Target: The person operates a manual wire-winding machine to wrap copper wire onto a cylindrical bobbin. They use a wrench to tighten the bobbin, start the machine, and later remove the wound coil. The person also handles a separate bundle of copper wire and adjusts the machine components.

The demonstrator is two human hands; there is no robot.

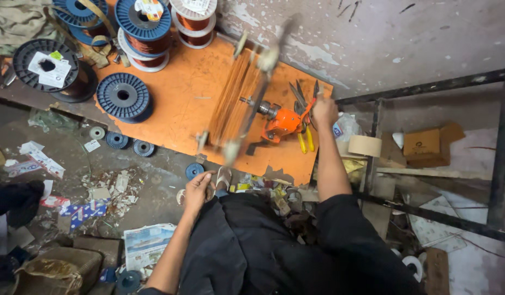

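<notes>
On a flat orange wooden board, a blurred coil frame wound with copper wire stands beside an orange hand-crank winder. The right hand grips its crank; the left hand, fingers loosely curled, rests near a sandal.

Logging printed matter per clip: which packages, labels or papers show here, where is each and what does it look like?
Paper label: white with a small yellow-green tag, on the black spool at the far left.
Spool label: white with orange, atop the blue copper-wire spool.
Cardboard box: brown, open flap, right, behind the metal frame.
Newspaper: bluish picture, on the floor beside the left arm.
Wrappers: blue, red and white scraps on the floor, left.
</notes>
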